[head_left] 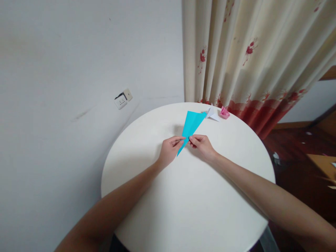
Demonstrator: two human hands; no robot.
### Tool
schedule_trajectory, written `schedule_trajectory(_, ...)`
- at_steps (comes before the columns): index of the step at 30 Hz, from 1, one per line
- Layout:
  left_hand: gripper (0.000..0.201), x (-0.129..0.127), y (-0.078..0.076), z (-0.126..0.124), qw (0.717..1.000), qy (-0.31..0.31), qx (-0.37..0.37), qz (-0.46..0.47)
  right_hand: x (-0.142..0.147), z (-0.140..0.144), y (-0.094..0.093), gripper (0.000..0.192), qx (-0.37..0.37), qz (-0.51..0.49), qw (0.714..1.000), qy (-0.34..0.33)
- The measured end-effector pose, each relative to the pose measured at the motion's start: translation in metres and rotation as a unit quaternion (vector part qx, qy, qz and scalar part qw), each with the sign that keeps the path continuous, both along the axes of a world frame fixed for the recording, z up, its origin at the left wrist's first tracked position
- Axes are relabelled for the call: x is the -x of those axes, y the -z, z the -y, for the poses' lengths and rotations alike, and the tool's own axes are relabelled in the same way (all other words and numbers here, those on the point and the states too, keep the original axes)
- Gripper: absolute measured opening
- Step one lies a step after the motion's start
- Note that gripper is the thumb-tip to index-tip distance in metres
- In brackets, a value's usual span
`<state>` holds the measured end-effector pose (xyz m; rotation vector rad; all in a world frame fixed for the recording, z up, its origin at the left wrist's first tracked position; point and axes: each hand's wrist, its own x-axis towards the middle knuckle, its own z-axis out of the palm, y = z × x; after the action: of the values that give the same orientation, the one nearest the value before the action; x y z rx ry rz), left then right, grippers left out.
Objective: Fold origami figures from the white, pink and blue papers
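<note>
A folded sheet of bright blue paper is held up over the round white table, its narrow point aimed down toward me and its wide end away. My left hand pinches the paper's left edge near the narrow part, thumb on top. From the other side, my right hand grips the right edge between thumb and fingers, which are curled. A crease runs lengthwise along the paper. Behind its far right corner sits a white folded-paper piece, and right of that a pink folded-paper piece.
The round white table stands close to the wall on the left, which carries a power socket. A cream curtain with red flowers hangs behind the table's far right edge. Dark floor and a light brown board lie at the right.
</note>
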<state>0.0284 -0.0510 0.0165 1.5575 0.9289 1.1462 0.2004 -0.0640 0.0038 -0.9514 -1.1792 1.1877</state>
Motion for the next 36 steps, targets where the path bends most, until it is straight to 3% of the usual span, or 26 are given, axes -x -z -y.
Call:
schedule_trajectory(12,0.031,0.004,0.002,-0.001,1.0,0.012,0.008,-0.013,-0.001,0.001,-0.002,0.043,-0.028,0.032,0.999,-0.008)
schedule_trajectory(25,0.031,-0.003,-0.001,0.004,0.996,0.082,0.012,0.031,0.001,0.002,-0.004,0.038,-0.018,0.0,1.0,-0.012)
schedule_trajectory(33,0.041,-0.005,-0.008,0.01,0.996,0.075,0.05,0.016,0.004,0.004,-0.006,0.037,-0.003,-0.044,0.998,0.036)
schedule_trajectory(36,0.045,-0.004,-0.006,0.01,0.99,0.109,0.094,-0.008,0.003,0.003,-0.006,0.037,0.008,-0.05,0.996,0.075)
